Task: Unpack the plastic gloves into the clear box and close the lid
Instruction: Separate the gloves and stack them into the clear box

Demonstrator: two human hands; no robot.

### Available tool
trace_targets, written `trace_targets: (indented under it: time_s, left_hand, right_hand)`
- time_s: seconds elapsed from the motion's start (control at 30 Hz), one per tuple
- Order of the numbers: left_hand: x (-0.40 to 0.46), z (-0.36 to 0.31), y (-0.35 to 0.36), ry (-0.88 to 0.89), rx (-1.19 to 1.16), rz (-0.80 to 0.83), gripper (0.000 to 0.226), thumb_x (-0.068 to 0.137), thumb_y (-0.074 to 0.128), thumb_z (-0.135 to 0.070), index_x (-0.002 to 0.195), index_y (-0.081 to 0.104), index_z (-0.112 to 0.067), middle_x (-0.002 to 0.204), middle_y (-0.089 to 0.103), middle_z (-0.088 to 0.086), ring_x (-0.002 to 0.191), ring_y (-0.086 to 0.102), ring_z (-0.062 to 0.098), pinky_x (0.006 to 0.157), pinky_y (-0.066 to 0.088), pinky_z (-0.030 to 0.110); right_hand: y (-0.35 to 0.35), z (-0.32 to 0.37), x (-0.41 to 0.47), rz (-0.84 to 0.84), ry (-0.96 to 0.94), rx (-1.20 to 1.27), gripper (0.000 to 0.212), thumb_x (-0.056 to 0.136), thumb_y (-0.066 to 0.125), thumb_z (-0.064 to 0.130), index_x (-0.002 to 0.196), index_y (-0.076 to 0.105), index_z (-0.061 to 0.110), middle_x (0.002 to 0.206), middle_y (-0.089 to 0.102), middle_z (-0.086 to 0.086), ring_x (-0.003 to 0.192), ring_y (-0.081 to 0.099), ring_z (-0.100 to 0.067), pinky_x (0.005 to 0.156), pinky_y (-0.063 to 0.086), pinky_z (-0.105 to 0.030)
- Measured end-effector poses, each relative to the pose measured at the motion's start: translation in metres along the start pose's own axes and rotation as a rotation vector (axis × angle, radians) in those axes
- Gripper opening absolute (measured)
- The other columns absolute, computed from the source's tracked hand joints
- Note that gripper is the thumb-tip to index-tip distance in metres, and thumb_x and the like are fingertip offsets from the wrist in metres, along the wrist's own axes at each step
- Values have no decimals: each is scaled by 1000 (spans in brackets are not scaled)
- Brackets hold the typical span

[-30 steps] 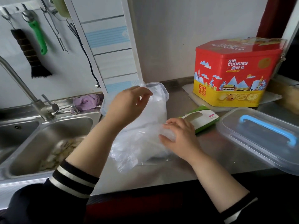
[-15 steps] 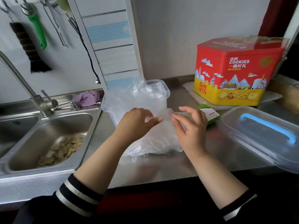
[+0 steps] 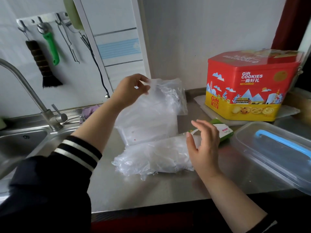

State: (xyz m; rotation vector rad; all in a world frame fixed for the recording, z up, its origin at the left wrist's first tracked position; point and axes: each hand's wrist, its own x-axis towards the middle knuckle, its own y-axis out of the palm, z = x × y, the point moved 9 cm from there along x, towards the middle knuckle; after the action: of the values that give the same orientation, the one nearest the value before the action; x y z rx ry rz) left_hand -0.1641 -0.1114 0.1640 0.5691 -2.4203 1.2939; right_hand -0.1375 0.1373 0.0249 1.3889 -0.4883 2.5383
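Note:
A loose pile of clear plastic gloves (image 3: 154, 159) lies on the steel counter in front of the clear box (image 3: 134, 137). My left hand (image 3: 132, 89) pinches the top corner of a thin clear plastic bag (image 3: 161, 101) and holds it up, so the bag hangs in front of the box and hides most of it. My right hand (image 3: 203, 145) is at the right end of the glove pile with fingers spread and relaxed, holding nothing. The box's clear lid (image 3: 252, 158) with a blue handle lies flat on the counter at the right.
A green and white carton (image 3: 224, 132) sits behind my right hand. A red and yellow cookie tin (image 3: 249, 91) stands at the back right. A steel sink (image 3: 21, 145) with a faucet (image 3: 32, 93) is at the left. Tools hang on the wall.
My left hand has lifted the bag up and away, and the gloves now lie as a pile on the counter. My right hand moved down to the pile's right end.

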Motion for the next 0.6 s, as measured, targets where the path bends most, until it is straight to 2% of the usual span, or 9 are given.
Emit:
trace_targets:
  time_s: [0.1, 0.23, 0.33, 0.43, 0.5, 0.6]
  left_hand:
    - [25, 27, 1, -54, 110, 19, 16, 87, 69, -28, 102, 62, -26, 79, 70, -7, 75, 55, 13, 66, 41, 27]
    - [34, 61, 16, -132, 272, 85, 32, 81, 74, -35, 109, 60, -25, 91, 62, -3, 83, 56, 19, 77, 46, 34]
    - [30, 72, 38, -143, 354, 203, 37, 78, 77, -36, 99, 51, -20, 88, 60, -3, 80, 55, 21, 68, 42, 32]
    - [20, 76, 60, -120, 539, 326, 41, 80, 75, -41, 89, 43, -16, 84, 56, 0, 72, 48, 21, 56, 32, 30]
    - [15, 80, 70, -101, 630, 388, 37, 83, 70, -46, 90, 48, -17, 90, 60, 3, 79, 52, 22, 61, 37, 30]
    - [17, 78, 66, -54, 690, 390, 30, 85, 66, -49, 95, 62, -20, 105, 61, 1, 104, 51, 24, 82, 44, 35]
  right_hand:
    - [-1, -3, 2, -6, 6, -2, 30, 90, 57, 16, 118, 61, 4, 117, 56, -11, 114, 53, -26, 98, 43, -44]
    - [0, -5, 1, 1, 18, 4, 28, 90, 56, 17, 116, 61, 6, 116, 56, -8, 111, 55, -26, 95, 45, -45]
    - [4, -9, 1, 20, 33, 22, 27, 90, 54, 17, 114, 61, 7, 114, 57, -7, 108, 56, -25, 92, 47, -47]
    - [7, -13, 0, 38, 52, 30, 27, 89, 53, 15, 114, 61, 8, 114, 57, -6, 109, 55, -24, 91, 47, -48]
    - [6, -15, 0, 39, 62, 34, 28, 89, 53, 14, 115, 61, 7, 114, 57, -6, 109, 54, -23, 92, 47, -47]
    - [5, -15, 1, 39, 70, 39, 28, 89, 52, 15, 115, 60, 7, 114, 57, -6, 109, 54, -22, 92, 47, -46]
